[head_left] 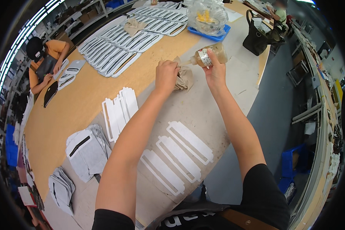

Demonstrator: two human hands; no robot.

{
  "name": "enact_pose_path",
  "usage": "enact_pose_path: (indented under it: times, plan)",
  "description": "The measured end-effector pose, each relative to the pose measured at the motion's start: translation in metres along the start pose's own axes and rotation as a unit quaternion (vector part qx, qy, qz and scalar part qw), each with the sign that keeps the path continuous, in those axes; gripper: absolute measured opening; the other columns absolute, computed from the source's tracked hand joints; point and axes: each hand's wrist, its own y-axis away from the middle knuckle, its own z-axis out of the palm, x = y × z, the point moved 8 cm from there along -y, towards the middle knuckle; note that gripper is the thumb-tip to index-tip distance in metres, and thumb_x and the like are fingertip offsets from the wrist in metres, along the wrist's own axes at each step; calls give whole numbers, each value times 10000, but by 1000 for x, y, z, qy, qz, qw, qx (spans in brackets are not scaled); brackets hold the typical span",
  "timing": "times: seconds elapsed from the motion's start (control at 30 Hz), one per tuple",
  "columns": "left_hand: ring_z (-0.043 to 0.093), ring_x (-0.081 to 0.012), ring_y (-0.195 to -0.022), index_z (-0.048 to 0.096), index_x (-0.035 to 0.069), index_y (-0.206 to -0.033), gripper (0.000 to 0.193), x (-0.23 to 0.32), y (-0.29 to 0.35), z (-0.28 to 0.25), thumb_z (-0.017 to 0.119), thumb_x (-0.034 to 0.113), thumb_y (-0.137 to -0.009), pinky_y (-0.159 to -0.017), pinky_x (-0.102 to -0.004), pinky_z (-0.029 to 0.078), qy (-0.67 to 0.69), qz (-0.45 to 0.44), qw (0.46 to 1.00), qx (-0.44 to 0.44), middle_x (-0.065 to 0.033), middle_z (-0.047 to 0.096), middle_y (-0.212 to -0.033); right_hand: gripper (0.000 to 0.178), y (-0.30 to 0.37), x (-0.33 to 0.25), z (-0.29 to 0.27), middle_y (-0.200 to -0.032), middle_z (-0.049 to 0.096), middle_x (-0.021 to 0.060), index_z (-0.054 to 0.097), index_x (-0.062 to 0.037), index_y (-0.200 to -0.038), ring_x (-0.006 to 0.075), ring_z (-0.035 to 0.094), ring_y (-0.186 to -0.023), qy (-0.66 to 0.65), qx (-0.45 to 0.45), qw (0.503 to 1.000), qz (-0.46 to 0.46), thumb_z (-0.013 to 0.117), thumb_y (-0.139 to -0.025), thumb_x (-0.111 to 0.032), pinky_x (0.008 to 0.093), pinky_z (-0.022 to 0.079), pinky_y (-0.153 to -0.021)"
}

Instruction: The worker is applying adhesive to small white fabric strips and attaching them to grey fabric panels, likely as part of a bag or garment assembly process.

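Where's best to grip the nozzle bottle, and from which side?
Probably the wide body of the bottle, from the near right: it is tipped almost level, its thin nozzle pointing left toward the left hand and crumpled brown wad. The right hand grips it there.

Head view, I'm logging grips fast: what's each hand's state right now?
Left hand: closed, holding crumpled brown paper or cloth.
Right hand: closed, holding a bottle.
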Motion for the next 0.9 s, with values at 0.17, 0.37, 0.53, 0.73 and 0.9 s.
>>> enact_pose_path:
  times: [0.17, 0.37, 0.53, 0.73, 0.9]
  plan:
    - [587, -290, -860, 694, 22, -803, 94, 13, 4, -21, 684, 115, -796, -794, -384, 459, -41, 85, 995, -33, -106, 645, -796, 474, 8, 5, -6, -1170, 605, 75, 503, -74, -1229, 229, 590, -1110, -44, 30, 996, 73, 747, -847, -214, 434, 492, -964]
    - [582, -272, -752, 660, 38, -713, 88, 25, 13, -60, 695, 95, -770, -742, -387, 443, 50, 126, 991, 18, -97, 615, -715, 488, 24, 7, 1, -1195, 584, 99, 499, -86, -1239, 251, 570, -1139, -83, 53, 980, 176, 748, -846, -235, 472, 474, -994]
    - [576, -241, -710, 629, 52, -680, 140, 55, 23, -82, 709, 115, -777, -660, -348, 395, 37, 234, 971, 28, -67, 611, -704, 509, 33, -3, 7, -1202, 588, 102, 483, -74, -1250, 256, 581, -1134, -79, 27, 981, 174, 745, -847, -240, 480, 470, -1007]
    - [550, -237, -666, 634, 63, -694, 181, 59, 25, -86, 730, 169, -805, -639, -345, 377, 101, 156, 982, 29, -60, 594, -663, 477, 34, -15, 8, -1177, 609, 108, 484, -64, -1241, 257, 607, -1097, -121, -6, 985, 125, 719, -871, -249, 460, 497, -972]
    - [548, -241, -669, 641, 56, -702, 176, 58, 25, -93, 711, 166, -821, -636, -347, 381, 91, 152, 983, 49, -59, 600, -660, 467, 47, -27, 11, -1167, 615, 99, 487, -79, -1244, 246, 596, -1113, -109, 15, 990, 83, 711, -879, -266, 465, 485, -979]
